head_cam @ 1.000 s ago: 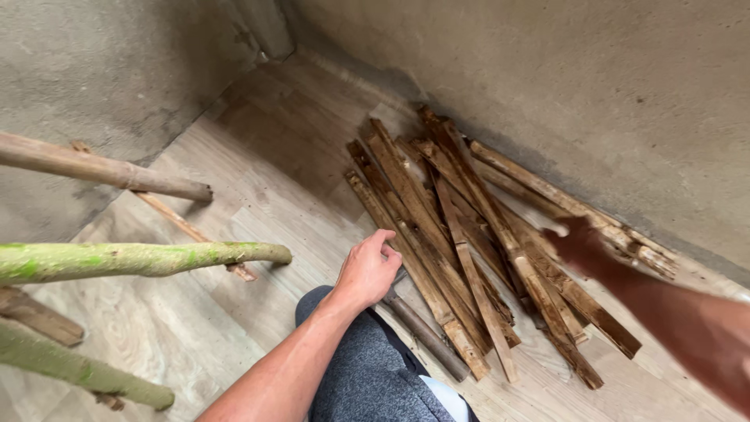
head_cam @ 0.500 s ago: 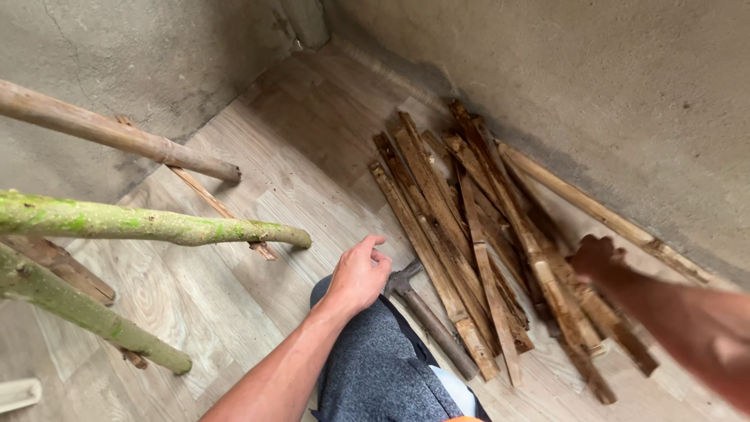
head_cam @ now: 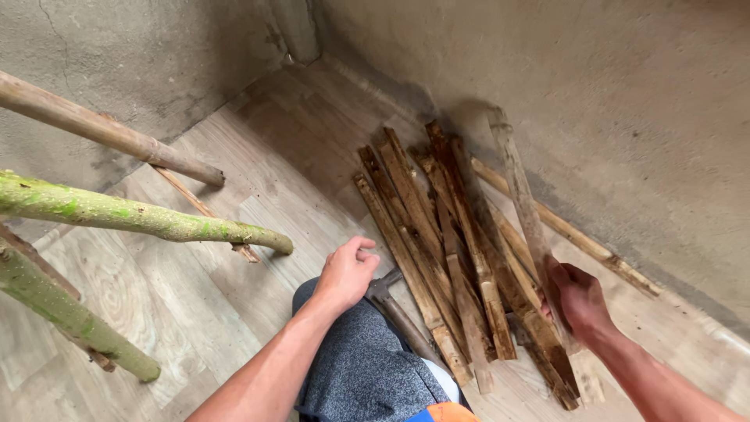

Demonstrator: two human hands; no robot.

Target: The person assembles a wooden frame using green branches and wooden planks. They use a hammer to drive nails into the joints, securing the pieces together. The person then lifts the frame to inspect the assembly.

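Two hands are showing, both belonging to the person wearing the camera. Right hand [head_cam: 576, 297] is gripping a long weathered wooden slat [head_cam: 522, 195], fingers wrapped around its lower part; the slat is angling up and away, its far end sitting close to the concrete wall [head_cam: 625, 117]. Left hand [head_cam: 348, 270] is resting loosely curled on the knee of the grey trouser leg [head_cam: 359, 367], holding nothing.

Just beside the left hand, a dark hammer-like tool [head_cam: 394, 309] is lying against the leg, its head near the fingers. Between the two hands, the pile of wooden slats [head_cam: 445, 242] is lying on the plank floor [head_cam: 234, 219], pieces overlapping and running roughly parallel toward the corner.

Judgement on handling: the gripped slat is long and held near one end, so its far tip is likely swinging wide; a grip nearer the middle would be steadying it. Rough, splintered edges are calling for a firm, non-sliding hold.

Clearance: the wall is crowding the right side, with another thin slat [head_cam: 570, 234] lying along its base. To the left, a green-barked pole [head_cam: 141, 219], a brown pole [head_cam: 109, 133] and a lower green pole [head_cam: 70, 316] are projecting across the floor. Open room is lying toward the far corner and over the bare floor ahead of the knee.
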